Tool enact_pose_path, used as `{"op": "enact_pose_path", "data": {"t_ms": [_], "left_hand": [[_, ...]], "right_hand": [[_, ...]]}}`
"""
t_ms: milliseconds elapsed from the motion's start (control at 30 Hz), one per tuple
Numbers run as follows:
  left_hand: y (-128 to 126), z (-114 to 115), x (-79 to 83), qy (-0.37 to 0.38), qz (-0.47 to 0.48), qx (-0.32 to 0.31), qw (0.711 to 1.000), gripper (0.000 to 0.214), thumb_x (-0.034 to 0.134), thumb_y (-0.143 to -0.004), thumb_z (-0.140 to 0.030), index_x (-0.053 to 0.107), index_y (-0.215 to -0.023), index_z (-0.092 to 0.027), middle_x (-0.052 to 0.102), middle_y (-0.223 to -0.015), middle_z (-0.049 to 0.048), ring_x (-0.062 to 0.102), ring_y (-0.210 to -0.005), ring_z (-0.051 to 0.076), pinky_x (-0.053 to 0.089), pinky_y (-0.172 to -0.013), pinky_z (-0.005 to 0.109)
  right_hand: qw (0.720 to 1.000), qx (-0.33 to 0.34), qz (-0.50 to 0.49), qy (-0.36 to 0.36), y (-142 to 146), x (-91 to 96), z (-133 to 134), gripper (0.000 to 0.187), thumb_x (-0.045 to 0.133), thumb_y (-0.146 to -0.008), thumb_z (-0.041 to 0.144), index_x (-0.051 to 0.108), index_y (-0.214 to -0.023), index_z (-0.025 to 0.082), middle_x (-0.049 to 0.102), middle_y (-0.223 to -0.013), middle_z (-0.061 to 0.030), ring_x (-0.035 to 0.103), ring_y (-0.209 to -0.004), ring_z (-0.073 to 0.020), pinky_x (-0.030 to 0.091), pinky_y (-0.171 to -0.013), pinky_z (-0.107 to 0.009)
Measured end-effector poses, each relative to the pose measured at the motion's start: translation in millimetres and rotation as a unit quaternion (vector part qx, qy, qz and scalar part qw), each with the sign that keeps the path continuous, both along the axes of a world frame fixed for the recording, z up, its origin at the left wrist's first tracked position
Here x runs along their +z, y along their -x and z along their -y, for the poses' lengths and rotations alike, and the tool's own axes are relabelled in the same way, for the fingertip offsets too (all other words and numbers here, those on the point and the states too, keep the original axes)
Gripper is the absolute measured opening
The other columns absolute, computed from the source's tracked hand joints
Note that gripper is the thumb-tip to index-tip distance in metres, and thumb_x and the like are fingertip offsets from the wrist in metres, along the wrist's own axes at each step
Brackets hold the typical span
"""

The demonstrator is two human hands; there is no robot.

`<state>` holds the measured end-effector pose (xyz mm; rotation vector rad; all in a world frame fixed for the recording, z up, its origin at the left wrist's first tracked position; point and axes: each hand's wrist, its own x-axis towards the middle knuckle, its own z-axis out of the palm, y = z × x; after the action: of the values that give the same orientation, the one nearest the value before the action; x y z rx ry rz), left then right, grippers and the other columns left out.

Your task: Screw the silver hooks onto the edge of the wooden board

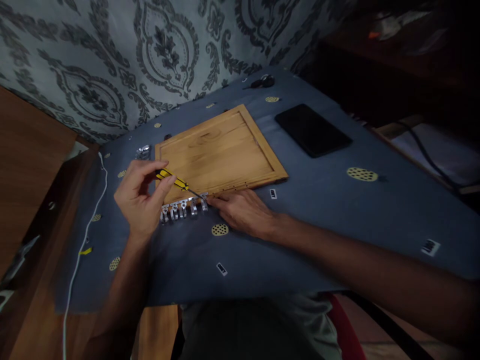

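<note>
A framed wooden board lies flat on the blue patterned cloth. Along its near edge runs a row of several silver metal hooks, and small dark holes continue to their right. My left hand grips a yellow and black screwdriver by its handle, between thumb and fingers. The screwdriver slants down to the right, its tip at the rightmost hook. My right hand rests beside that hook, with its index finger and thumb together at the hook's right side. Whatever those fingertips pinch is hidden or too small to name.
Loose silver metal pieces lie beyond my left hand. A black phone or tablet sits right of the board. Keys or a similar dark object lie at the far edge. A white cable runs down the cloth's left side.
</note>
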<state>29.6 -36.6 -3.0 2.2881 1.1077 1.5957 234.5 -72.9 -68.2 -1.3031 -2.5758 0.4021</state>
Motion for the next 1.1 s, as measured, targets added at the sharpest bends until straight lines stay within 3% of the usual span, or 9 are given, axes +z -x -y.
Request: {"op": "enact_pose_path", "data": {"t_ms": [267,467,733,967,1100], "left_hand": [[5,1,1.6,0.068,0.009,-0.044,0.997,0.021,0.076,-0.087,-0.03,0.072,-0.108,-0.028,0.074,-0.092,0.0007,0.072,-0.086,0.016,0.059,-0.079,0.029],[-3,2,0.6,-0.009,0.008,0.011,1.0,0.016,0.081,-0.081,-0.026,0.075,-0.095,-0.027,0.067,-0.084,-0.0008,0.063,-0.076,0.012,0.051,-0.061,0.022],[4,0,-2.9,0.058,0.02,-0.019,0.998,0.02,0.077,-0.085,-0.027,0.072,-0.104,-0.025,0.074,-0.093,0.0005,0.071,-0.084,0.013,0.058,-0.076,0.026],[-4,-1,-10.7,-0.015,0.015,-0.015,1.0,0.019,0.08,-0.082,-0.027,0.071,-0.098,-0.02,0.069,-0.087,-0.0011,0.064,-0.077,0.01,0.053,-0.067,0.019],[1,-2,-7.0,0.004,-0.008,-0.046,0.999,0.017,0.074,-0.088,-0.023,0.072,-0.105,-0.02,0.073,-0.091,0.0011,0.066,-0.079,0.011,0.055,-0.075,0.023]], "right_hand": [[1.0,0.0,0.009,0.003,-1,1.9,1,0.04,0.049,-0.095,0.013,0.063,-0.132,0.021,0.075,-0.114,-0.0088,0.069,-0.096,-0.0234,0.044,-0.074,-0.032],[1.0,-0.002,-0.005,-0.004,-1,-1.6,0,0.041,0.052,-0.093,0.012,0.064,-0.131,0.02,0.076,-0.112,-0.0097,0.069,-0.094,-0.0237,0.045,-0.075,-0.033],[1.0,-0.008,-0.003,-0.018,0,-5.0,1,0.042,0.051,-0.092,0.012,0.065,-0.13,0.022,0.076,-0.112,-0.0084,0.069,-0.092,-0.0224,0.046,-0.075,-0.033],[0.999,-0.015,0.0,-0.032,0,-12.2,1,0.045,0.052,-0.09,0.011,0.065,-0.132,0.022,0.077,-0.11,-0.0102,0.071,-0.093,-0.0246,0.051,-0.076,-0.034],[0.998,-0.006,-0.001,-0.059,-2,-19.5,0,0.049,0.051,-0.089,0.01,0.064,-0.135,0.023,0.077,-0.111,-0.0075,0.072,-0.093,-0.0234,0.053,-0.074,-0.032]]}}
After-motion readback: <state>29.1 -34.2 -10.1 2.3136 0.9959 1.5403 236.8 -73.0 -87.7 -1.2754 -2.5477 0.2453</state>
